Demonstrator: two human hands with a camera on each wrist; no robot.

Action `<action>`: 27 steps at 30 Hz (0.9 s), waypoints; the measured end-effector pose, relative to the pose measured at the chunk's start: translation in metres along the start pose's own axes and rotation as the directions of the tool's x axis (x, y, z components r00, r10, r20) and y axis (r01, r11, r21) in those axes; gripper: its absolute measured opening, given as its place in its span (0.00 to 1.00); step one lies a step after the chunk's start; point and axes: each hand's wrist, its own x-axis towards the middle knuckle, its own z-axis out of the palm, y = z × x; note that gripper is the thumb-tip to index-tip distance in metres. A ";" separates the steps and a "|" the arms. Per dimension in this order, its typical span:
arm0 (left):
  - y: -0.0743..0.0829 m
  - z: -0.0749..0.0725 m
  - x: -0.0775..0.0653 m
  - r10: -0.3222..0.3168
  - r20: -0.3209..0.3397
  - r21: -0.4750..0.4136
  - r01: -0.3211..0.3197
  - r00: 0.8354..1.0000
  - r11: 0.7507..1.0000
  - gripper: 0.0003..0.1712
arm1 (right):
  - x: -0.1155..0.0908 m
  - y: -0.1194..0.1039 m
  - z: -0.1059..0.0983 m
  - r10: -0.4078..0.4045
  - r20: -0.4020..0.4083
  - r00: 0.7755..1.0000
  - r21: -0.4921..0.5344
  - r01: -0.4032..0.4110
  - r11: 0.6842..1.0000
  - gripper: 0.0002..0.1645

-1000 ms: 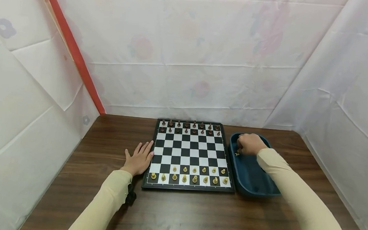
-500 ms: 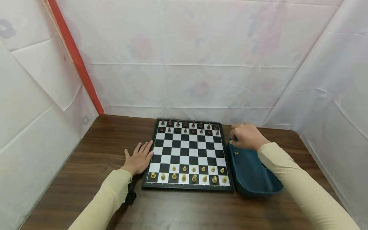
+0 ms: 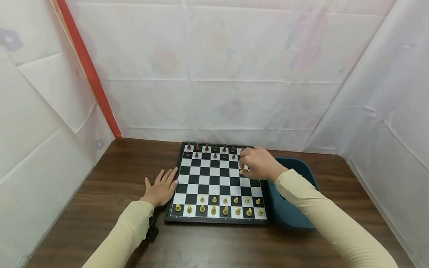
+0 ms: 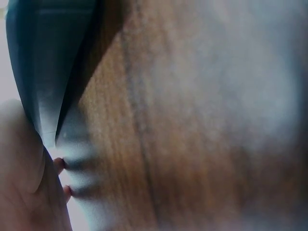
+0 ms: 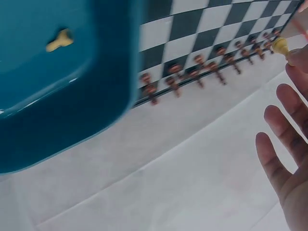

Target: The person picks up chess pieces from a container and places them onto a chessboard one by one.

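Note:
A chessboard (image 3: 209,221) lies on the table, with dark red-brown chess pieces (image 3: 215,149) on its two far rows and cream-yellow pieces (image 3: 225,211) on its two near rows. Over the board's right half, my right hand (image 3: 258,164) pinches a yellow pawn (image 5: 280,46) between thumb and forefinger, the other fingers partly extended in the right wrist view. My left hand (image 3: 159,190) lies flat with spread fingers, its fingertips touching the board's left edge. One more yellow pawn (image 5: 60,40) lies on its side in the blue tray (image 5: 77,144).
Right of the board stands the blue tray, partly covered by my right forearm. The brown wooden table (image 3: 207,252) stretches around them. White cloth walls (image 3: 218,68) close in the back and both sides, and a red strip (image 3: 83,52) runs down the left corner.
My right hand has risen from the tray with the yellow pawn and moved left over the board. My left hand stays where it was at the board's edge.

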 end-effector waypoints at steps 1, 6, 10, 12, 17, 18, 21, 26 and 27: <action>0.000 0.000 0.000 -0.001 0.001 0.000 0.001 1.000 1.000 0.33 | 0.004 -0.003 0.000 -0.012 -0.001 1.000 -0.011 0.012 1.000 0.04; 0.002 0.000 -0.001 0.000 0.002 -0.005 0.000 1.000 1.000 0.33 | 0.018 -0.018 0.001 -0.070 -0.003 0.998 -0.038 0.070 0.997 0.02; 0.004 -0.001 -0.001 0.001 0.001 -0.005 -0.001 1.000 1.000 0.33 | 0.027 -0.030 -0.002 -0.128 -0.008 0.992 -0.036 0.128 0.991 0.03; 0.005 -0.001 -0.001 0.001 -0.004 -0.006 -0.001 1.000 1.000 0.33 | 0.032 -0.035 -0.003 -0.155 -0.010 0.988 -0.039 0.154 0.987 0.04; 0.005 -0.003 0.000 0.002 -0.016 -0.005 -0.002 1.000 1.000 0.33 | 0.047 -0.048 -0.001 -0.203 -0.012 0.979 -0.052 0.202 0.978 0.03; 0.005 -0.004 0.000 0.001 -0.015 -0.004 -0.001 1.000 1.000 0.33 | 0.050 -0.051 -0.001 -0.211 -0.013 0.977 -0.050 0.211 0.976 0.03; 0.004 -0.004 0.000 0.000 -0.009 -0.005 0.000 1.000 1.000 0.33 | 0.058 -0.061 0.001 -0.234 -0.012 0.972 -0.045 0.233 0.971 0.03; 0.004 -0.004 -0.001 -0.002 -0.009 -0.008 0.002 1.000 1.000 0.33 | 0.072 -0.078 0.003 -0.269 0.011 0.963 -0.052 0.269 0.962 0.03; 0.004 -0.004 -0.001 -0.005 -0.008 -0.008 0.005 1.000 1.000 0.33 | 0.074 -0.081 0.003 -0.276 0.017 0.961 -0.054 0.277 0.959 0.03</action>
